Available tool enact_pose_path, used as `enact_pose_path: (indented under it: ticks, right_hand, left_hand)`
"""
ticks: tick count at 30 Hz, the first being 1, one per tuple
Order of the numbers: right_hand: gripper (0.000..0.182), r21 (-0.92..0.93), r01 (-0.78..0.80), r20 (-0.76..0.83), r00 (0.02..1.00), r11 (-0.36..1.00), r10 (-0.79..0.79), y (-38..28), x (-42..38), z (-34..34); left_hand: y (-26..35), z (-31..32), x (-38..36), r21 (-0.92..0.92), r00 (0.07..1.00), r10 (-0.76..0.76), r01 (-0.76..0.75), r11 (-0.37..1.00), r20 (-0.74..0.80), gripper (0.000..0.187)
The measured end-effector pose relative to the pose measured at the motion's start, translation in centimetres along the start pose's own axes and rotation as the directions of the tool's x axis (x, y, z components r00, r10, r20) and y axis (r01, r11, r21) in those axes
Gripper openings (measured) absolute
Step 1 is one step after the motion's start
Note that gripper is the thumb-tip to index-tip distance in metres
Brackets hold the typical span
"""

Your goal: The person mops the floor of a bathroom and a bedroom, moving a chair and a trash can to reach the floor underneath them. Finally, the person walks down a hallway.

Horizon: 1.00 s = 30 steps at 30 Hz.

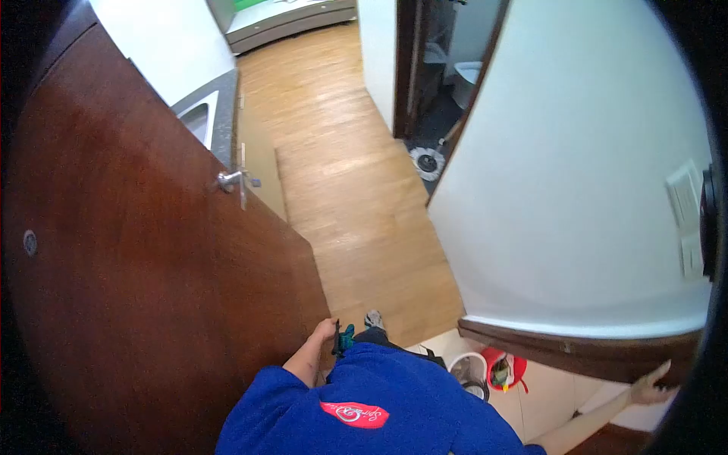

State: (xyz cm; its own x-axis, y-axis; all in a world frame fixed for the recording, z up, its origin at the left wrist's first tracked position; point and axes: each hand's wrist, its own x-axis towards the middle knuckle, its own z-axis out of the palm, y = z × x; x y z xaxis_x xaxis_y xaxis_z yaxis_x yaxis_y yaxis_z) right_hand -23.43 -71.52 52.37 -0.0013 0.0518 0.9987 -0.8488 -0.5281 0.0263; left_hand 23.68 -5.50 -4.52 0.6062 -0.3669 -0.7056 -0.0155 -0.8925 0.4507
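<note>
Blue shirt (364, 402) fills the lower frame; left hand (324, 334) is clamped on a dark tool (343, 339) beside the brown door (136, 288), right hand (654, 387), fingers apart, touches the wall trim (576, 353) lower right, near a red bucket (506, 370).

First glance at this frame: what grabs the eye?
The big dark wooden door fills the left, its metal handle near the top edge. Below, a blue shirt; the left hand holds a dark object by the door, and the right hand touches the wall's wooden trim.

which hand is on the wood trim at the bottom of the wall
The right hand, stretched out to the dark wood trim. The left hand is by the brown door, holding a dark green thing.
</note>
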Motion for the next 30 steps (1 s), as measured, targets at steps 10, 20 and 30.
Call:
enact_pose_path:
  ticks: [10,20,30]
  right_hand:
    - [0.088,-0.208,-0.112,-0.098,0.991,0.972,0.093,-11.4,0.9,0.2]
    - [0.038,0.574,-0.711,0.715,0.677,0.407,0.175,-52.4,-15.9,31.2]
    - [0.055,0.467,-0.884,-0.15,-0.046,-0.03,-0.988,-87.2,-27.3,35.5]
  left_hand:
    - [10.4,-13.1,14.1,-0.163,1.0,0.007,-0.006,0.987,0.002,0.04]
    - [22.1,-31.7,22.9,0.138,0.991,0.067,-0.083,0.987,0.117,0.05]
    - [9.7,-50.0,25.4,0.261,0.767,-0.6,0.641,0.721,-0.227,0.045]
